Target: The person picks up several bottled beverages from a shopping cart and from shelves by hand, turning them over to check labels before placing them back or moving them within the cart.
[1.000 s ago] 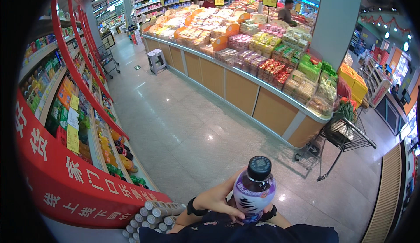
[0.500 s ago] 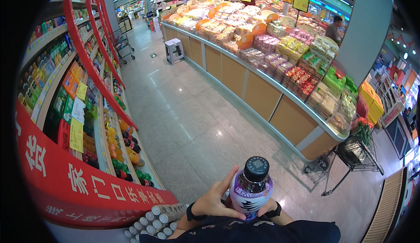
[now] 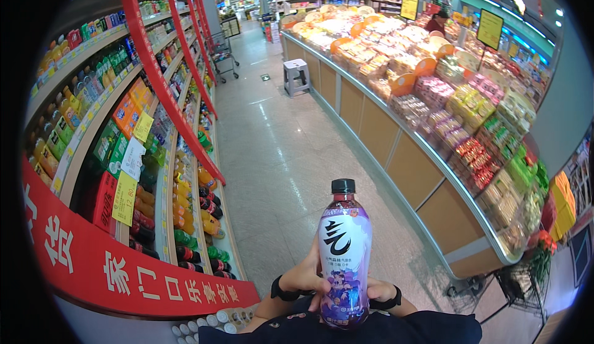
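A drink bottle with a black cap and a purple-and-white label stands nearly upright before me at the lower middle. Its label front faces me. My left hand wraps round its left side, the thumb pressed on the label. From the right, my right hand grips its lower part, with its other fingers hidden behind the bottle. Dark bands circle both wrists. Below lies the dark cloth of my clothing.
To the left, a drinks shelf with red trim holds several bottles and cartons. A long counter of packaged food runs along the right. Farther off are a grey stool and a cart; another cart stands near right. Cans sit lower left.
The bottle has tipped from showing its cap top to standing more upright, so its whole label shows. My view has turned left; shelf and counter sit farther right.
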